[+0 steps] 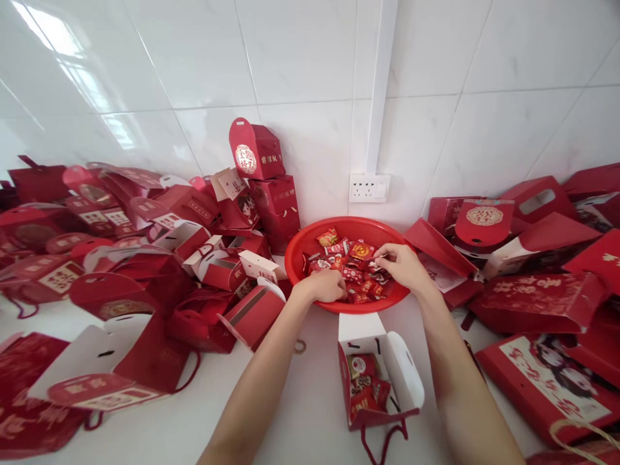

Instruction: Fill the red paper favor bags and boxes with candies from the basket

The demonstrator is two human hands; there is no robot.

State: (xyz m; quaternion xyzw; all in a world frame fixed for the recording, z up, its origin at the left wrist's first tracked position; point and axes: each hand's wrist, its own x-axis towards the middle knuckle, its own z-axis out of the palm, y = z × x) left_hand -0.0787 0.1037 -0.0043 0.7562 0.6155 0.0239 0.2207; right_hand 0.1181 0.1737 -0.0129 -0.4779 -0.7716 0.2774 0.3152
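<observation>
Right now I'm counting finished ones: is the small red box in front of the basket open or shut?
Open: the small red box has its white flaps spread, and wrapped candies show inside.

Two bare forearms come up from the bottom edge of the view, slim and uncovered along all their visible length. No sleeve, watch, bracelet or ring shows on either. The left hand (325, 285) and the right hand (403, 266) wear no gloves.
</observation>
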